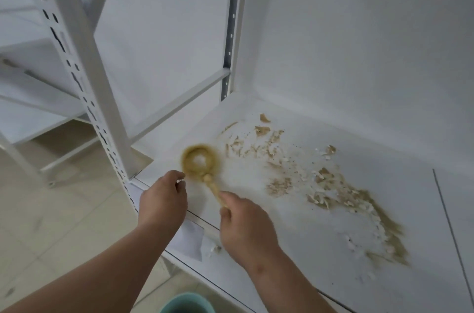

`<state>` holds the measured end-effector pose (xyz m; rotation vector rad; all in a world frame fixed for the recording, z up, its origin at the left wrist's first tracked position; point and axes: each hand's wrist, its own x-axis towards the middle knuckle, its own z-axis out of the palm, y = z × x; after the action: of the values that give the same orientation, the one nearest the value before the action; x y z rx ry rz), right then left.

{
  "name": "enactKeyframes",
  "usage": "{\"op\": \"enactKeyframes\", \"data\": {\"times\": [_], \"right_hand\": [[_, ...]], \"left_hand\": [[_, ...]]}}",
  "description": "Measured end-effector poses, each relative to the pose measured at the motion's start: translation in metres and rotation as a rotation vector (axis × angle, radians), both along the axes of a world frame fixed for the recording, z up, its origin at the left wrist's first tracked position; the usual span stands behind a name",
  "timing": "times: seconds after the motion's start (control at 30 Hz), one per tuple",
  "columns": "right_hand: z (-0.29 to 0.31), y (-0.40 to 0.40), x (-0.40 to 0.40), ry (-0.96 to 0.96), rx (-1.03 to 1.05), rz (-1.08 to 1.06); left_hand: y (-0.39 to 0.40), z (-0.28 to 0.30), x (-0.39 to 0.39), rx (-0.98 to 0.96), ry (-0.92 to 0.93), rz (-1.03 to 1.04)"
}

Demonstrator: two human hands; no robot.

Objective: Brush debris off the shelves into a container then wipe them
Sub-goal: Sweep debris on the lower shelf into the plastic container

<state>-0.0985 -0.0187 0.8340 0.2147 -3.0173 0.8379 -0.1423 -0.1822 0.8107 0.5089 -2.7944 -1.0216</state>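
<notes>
A small round brush (200, 161) with tan bristles and a wooden handle lies on the white shelf (320, 248) near its front left corner. My right hand (246, 228) grips the handle. My left hand (163, 199) hovers at the shelf's front edge just left of the brush head, fingers loosely curled, holding nothing that I can see. Tan and white debris (333, 184) is scattered across the middle and right of the shelf. The rim of a teal container (188, 302) shows below the shelf at the bottom edge of the view.
A white slotted upright (84, 76) stands at the shelf's front left corner. A back post (232, 30) and the white wall (359, 43) close the rear. A white label (189, 238) hangs on the front lip. More white shelving (30, 81) and a tiled floor (64, 223) lie to the left.
</notes>
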Motion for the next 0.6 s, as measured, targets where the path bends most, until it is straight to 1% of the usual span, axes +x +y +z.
{"op": "enactKeyframes", "data": {"times": [0.07,0.13,0.2,0.27,0.33,0.4,0.47,0.53,0.6], "right_hand": [[-0.005,-0.012,-0.007,-0.047,0.003,0.036],[-0.008,-0.008,-0.013,-0.066,0.030,-0.014],[-0.005,0.010,-0.017,-0.073,0.050,-0.147],[0.001,0.033,-0.015,-0.079,0.046,-0.294],[0.007,0.042,-0.011,-0.064,0.032,-0.379],[0.011,0.030,-0.012,-0.021,-0.001,-0.330],[0.011,0.006,-0.018,-0.001,-0.026,-0.198],[0.007,-0.016,-0.030,-0.026,-0.011,-0.072],[0.002,-0.023,-0.041,-0.068,0.012,-0.005]], "left_hand": [[-0.004,0.000,0.000,0.029,0.034,-0.019],[-0.007,-0.001,0.001,0.094,0.071,-0.038],[-0.011,0.000,0.001,0.126,0.077,-0.030],[-0.013,0.000,0.000,0.100,0.063,-0.032],[-0.013,0.000,-0.003,0.072,0.049,-0.035],[-0.012,0.000,-0.007,0.058,0.016,-0.026],[-0.010,-0.001,-0.010,0.034,-0.024,-0.022],[-0.009,-0.002,-0.014,0.025,-0.037,-0.012],[-0.008,-0.002,-0.018,0.058,-0.008,-0.016]]}}
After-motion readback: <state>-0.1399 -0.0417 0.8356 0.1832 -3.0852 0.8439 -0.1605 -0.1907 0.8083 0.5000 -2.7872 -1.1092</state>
